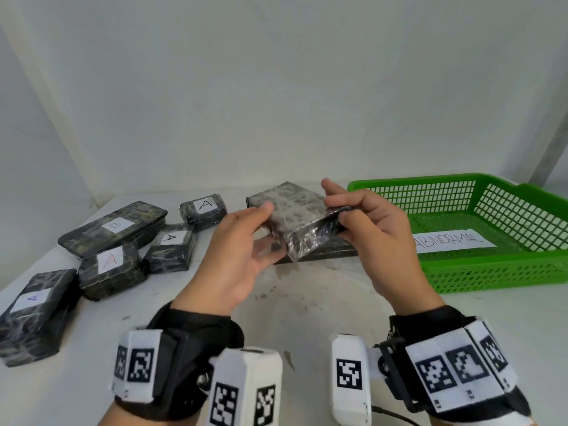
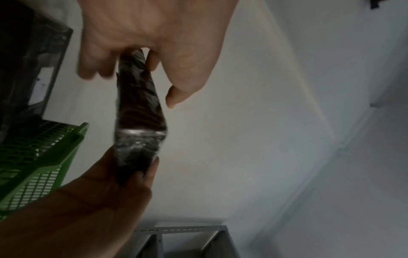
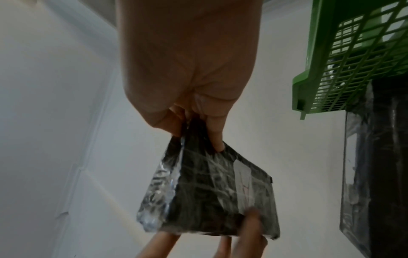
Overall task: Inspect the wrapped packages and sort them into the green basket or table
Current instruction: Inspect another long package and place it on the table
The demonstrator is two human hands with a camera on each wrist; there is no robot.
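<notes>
Both hands pinching package (image 1: 302,224) ends: left hand (image 1: 236,256), right hand (image 1: 375,232). Advising slow turning, white label facing up, before basket (image 1: 491,272) or table (image 1: 307,302).

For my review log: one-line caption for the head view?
Both hands hold a wrapped package above the table, beside the green basket.

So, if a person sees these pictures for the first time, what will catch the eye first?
First, the two hands in the middle: the left hand and the right hand hold a dark wrapped package up above the table. Next, the bright green basket at the right, with a paper reading ABNORMAL inside. At the left lie several more wrapped packages with letter labels.
</notes>
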